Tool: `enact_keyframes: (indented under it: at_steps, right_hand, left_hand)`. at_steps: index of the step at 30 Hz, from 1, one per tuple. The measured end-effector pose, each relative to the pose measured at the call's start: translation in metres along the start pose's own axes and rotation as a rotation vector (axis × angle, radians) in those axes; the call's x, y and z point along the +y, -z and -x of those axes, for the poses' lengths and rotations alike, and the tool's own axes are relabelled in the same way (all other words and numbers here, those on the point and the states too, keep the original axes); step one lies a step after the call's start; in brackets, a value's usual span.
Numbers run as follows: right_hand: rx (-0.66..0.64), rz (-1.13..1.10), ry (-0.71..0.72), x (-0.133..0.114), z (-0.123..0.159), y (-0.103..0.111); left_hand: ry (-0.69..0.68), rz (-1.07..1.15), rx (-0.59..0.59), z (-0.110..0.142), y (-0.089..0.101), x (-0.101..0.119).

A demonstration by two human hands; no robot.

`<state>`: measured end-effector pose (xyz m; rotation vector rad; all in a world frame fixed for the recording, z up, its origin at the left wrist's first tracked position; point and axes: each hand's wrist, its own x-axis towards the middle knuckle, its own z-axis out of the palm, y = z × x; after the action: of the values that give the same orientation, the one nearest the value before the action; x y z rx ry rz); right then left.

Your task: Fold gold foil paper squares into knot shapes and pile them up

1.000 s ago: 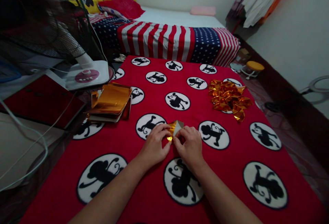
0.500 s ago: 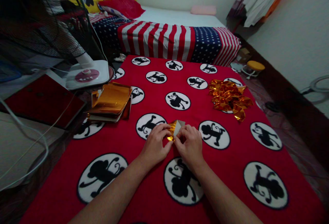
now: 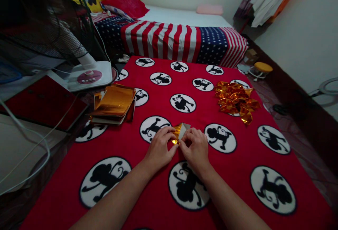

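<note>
Pinching gold paper [image 3: 177, 129], seemingly creased, both hands [image 3: 160, 149]

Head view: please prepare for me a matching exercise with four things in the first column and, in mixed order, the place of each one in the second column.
Things:
1. stack of gold sheets
2. red pillow
3. gold-and-grey paper
4. heap of folded gold pieces

Places:
A. on the bed
B. on the right part of the red cloth
C. at the left edge of the red cloth
D. between the fingers of the left hand and the right hand

Right pairs: 1-C, 2-A, 3-D, 4-B
</note>
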<state>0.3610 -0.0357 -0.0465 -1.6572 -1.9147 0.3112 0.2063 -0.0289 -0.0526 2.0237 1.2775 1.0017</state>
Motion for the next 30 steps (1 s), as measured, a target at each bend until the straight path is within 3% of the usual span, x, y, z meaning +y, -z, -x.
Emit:
enact_keyframes:
  at_steps: [20, 30]
  right_hand:
    - [-0.044, 0.058, -0.047, -0.001, -0.006, 0.002]
    - [-0.173, 0.101, -0.037, -0.001, -0.011, 0.009]
  left_hand:
    - [-0.004, -0.013, 0.0, -0.001, -0.002, -0.001]
    - [-0.005, -0.013, 0.009, -0.001, -0.003, -0.003]
